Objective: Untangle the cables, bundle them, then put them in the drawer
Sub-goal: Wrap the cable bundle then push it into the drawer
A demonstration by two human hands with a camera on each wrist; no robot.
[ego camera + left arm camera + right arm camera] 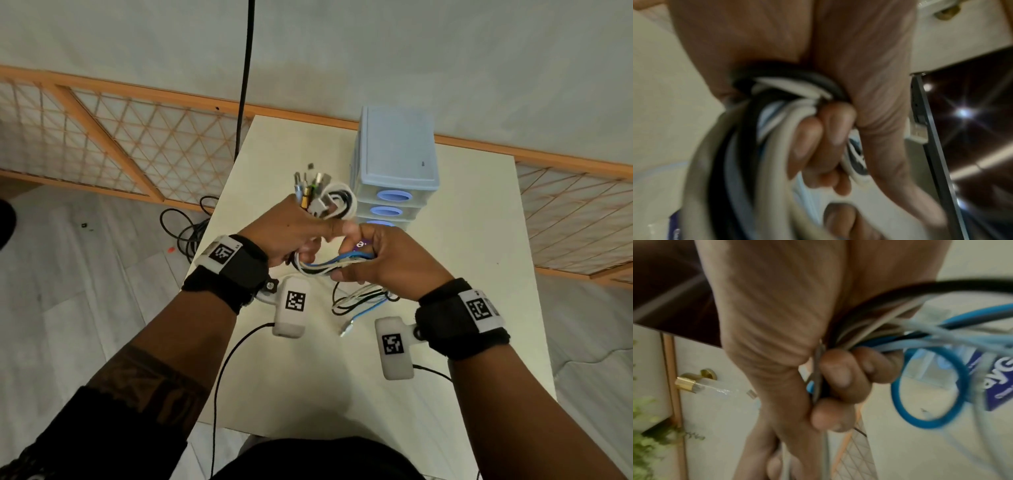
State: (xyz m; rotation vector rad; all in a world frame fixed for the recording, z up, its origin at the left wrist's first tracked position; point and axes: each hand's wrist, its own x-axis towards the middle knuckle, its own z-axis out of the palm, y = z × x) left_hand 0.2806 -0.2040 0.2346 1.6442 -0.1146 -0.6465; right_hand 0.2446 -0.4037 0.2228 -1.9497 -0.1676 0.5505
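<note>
Above the white table (462, 240) both hands hold one bundle of white, black and blue cables (329, 265). My left hand (291, 236) grips the bundle's left part, and several plugs (310, 186) and a coiled loop stick up past its knuckles. In the left wrist view its curled fingers (818, 146) wrap the cables (748, 146). My right hand (380, 253) grips the right part, its fingers (842, 378) curled round the cables (900, 337); a blue loop (929, 389) and a purple tag (1001, 374) show beside them. Loose cable ends (359, 301) hang below.
A small pale-blue drawer unit (394, 171) stands on the far side of the table, its drawers closed. A black cable pile (186, 226) lies on the floor to the left. A wooden lattice panel (120, 137) runs along the wall.
</note>
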